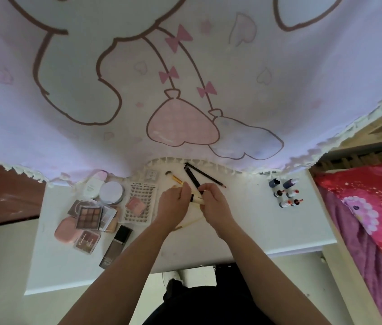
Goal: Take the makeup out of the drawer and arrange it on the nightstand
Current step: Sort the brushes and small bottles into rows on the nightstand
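Hands: the left hand [173,204] and right hand [214,204] meet over the middle of the white nightstand [255,221], fingertips almost touching.
Left grip: fingers pinch the end of a gold-handled brush [175,178], its bristles pointing toward the curtain.
Right grip: fingers curl round a dark-handled brush [191,178]; a cream handle [197,200] shows between the two hands, and it is unclear which hand holds it.
Beside the hands: a black pencil [206,175] lies loose on the top.
Left of the top: eyeshadow palettes [89,214] are stacked near a round jar [111,192], a sheet of nail tips [141,214] and a foundation bottle [116,246].
Right of the top: small bottles [287,192] stand in paired rows, well apart from the hands.
Backdrop: a cartoon-print curtain [185,78] hangs over the far edge.
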The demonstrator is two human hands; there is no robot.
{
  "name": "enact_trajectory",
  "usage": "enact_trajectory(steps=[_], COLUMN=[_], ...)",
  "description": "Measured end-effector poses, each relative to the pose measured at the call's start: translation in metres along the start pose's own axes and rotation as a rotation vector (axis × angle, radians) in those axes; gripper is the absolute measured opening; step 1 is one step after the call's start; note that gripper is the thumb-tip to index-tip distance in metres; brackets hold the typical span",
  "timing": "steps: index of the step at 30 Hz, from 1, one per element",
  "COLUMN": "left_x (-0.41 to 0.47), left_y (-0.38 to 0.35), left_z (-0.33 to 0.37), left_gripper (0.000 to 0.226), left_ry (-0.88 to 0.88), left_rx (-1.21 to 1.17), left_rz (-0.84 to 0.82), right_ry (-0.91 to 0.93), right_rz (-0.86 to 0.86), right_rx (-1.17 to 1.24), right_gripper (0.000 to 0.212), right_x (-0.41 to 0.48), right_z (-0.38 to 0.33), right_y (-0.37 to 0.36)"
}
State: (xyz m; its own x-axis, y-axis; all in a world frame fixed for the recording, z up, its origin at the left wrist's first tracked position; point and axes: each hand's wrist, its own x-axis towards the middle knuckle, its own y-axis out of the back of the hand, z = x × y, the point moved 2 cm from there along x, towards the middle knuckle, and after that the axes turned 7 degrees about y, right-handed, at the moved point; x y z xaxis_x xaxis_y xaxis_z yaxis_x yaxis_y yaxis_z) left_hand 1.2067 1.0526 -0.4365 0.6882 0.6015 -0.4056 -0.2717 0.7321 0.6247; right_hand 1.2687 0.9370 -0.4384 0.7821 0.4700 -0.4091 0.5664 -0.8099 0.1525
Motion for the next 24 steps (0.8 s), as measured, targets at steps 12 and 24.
enact_trajectory(steps=[12, 24], left_x=[-0.028, -0.051], left_y=[0.011, 0.002], left_z=[0.025, 0.038], left_gripper=[0.044, 0.038], left_ry=[0.169, 0.136], left_rx=[-0.466, -0.487], left_rz=[-0.058, -0.211], right_ry=[0.112, 0.242], right_rz=[0.082, 0.125], right_rx=[-0.008, -0.119], right_gripper=[0.02, 0.019], right_x=[-0.031, -0.072], right_z=[-0.033, -0.033], right_y=[0.011, 0.033])
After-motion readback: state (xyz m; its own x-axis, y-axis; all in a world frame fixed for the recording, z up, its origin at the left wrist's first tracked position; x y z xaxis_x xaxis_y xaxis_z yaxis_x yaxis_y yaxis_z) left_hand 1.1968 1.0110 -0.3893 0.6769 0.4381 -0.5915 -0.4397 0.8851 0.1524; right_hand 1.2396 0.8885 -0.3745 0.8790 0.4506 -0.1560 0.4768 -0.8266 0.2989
